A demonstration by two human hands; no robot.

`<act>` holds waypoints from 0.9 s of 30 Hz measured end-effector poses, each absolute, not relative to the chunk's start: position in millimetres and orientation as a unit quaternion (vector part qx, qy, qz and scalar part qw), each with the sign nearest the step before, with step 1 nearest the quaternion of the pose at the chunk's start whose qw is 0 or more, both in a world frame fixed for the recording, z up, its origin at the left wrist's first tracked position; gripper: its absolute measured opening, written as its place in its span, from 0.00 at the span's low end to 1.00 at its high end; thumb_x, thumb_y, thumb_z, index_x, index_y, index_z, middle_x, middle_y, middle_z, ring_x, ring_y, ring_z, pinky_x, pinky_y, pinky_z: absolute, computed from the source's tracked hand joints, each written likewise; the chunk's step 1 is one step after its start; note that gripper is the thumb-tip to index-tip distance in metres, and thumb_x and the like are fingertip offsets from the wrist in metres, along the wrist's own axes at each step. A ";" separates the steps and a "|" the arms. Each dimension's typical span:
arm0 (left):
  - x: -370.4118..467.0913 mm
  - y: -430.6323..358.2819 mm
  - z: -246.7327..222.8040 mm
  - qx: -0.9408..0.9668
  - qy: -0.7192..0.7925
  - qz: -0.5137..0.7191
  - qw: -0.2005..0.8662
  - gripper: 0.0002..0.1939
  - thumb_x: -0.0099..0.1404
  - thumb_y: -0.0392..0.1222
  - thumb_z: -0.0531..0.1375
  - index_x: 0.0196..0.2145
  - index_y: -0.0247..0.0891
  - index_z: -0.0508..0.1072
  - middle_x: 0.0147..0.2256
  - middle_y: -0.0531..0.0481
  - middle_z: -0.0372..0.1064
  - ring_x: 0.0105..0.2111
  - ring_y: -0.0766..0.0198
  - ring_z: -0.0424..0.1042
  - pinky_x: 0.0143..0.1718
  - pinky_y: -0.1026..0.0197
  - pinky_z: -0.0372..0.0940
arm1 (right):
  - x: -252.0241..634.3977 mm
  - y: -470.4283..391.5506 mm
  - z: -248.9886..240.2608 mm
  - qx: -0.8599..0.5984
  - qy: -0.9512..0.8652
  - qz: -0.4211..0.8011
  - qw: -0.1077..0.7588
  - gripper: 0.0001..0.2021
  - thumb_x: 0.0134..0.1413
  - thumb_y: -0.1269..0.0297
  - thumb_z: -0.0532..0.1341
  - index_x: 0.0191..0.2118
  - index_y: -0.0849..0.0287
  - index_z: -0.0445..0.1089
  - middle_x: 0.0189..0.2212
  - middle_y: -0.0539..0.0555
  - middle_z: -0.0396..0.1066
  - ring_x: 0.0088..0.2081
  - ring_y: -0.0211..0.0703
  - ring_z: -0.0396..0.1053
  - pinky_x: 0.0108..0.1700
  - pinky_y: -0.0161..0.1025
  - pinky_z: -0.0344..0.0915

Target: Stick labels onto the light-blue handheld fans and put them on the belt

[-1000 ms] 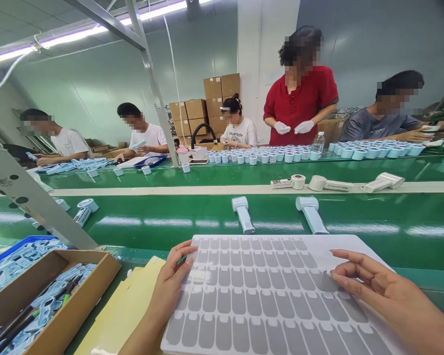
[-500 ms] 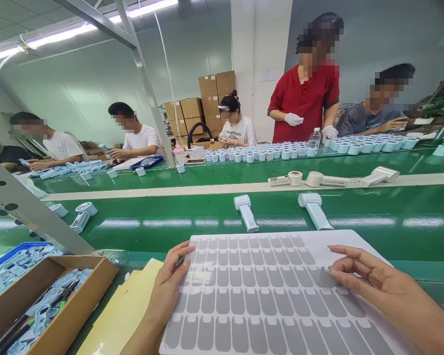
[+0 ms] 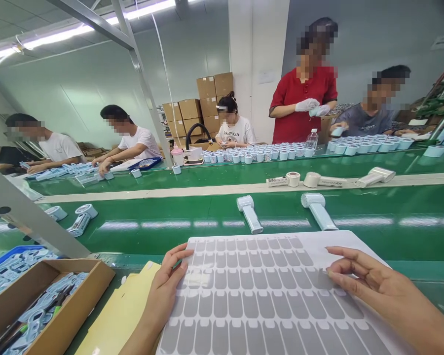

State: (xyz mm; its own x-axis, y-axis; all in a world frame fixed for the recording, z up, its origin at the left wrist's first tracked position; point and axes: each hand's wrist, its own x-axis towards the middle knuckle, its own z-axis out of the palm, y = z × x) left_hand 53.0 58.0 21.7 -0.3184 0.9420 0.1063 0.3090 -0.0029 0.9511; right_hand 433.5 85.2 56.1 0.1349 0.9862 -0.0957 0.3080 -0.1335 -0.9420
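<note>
across the belt, "pxzh" shirt

Sticker sheet between cardboard box and conveyor belt

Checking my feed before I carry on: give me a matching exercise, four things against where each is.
Things:
1 sticker sheet
2 cardboard box
3 water bottle
4 yellow sheets

Places:
A far bench, among pale blue cups
B under both hands
C lower left, holding blue parts
D left of the sticker sheet, beside the left hand

Pairs: 1-B, 2-C, 3-A, 4-D
</note>
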 end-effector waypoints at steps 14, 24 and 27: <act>53.3 58.6 32.1 0.420 0.641 0.517 0.381 0.19 0.56 0.56 0.62 0.41 0.44 0.81 0.56 0.41 0.72 0.55 0.42 0.69 0.55 0.44 0.65 | 440.0 84.0 45.8 -0.610 -0.536 0.415 0.411 0.33 0.33 0.41 0.70 0.46 0.57 0.75 0.30 0.54 0.76 0.33 0.50 0.76 0.32 0.34 0.72; 19.9 109.1 95.1 0.401 0.697 0.511 0.304 0.18 0.60 0.45 0.66 0.48 0.41 0.76 0.61 0.42 0.67 0.64 0.48 0.58 0.65 0.39 0.49 | 452.3 88.5 23.9 -0.581 -0.546 0.428 0.425 0.31 0.39 0.46 0.72 0.49 0.56 0.75 0.31 0.53 0.76 0.33 0.48 0.76 0.32 0.32 0.74; -12.2 132.2 115.0 0.368 0.760 0.489 0.218 0.20 0.65 0.44 0.64 0.53 0.38 0.72 0.62 0.40 0.62 0.63 0.43 0.58 0.63 0.32 0.52 | 456.2 89.5 24.0 -0.585 -0.547 0.450 0.396 0.30 0.40 0.47 0.72 0.50 0.55 0.75 0.32 0.53 0.76 0.34 0.49 0.77 0.33 0.31 0.74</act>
State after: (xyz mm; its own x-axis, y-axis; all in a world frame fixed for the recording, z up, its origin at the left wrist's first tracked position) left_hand -12.2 132.2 115.0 -0.6349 0.7721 0.0286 0.3464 0.2514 0.9038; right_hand 456.2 89.5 24.0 -0.0026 0.9956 -0.0932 0.2831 -0.0887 -0.9550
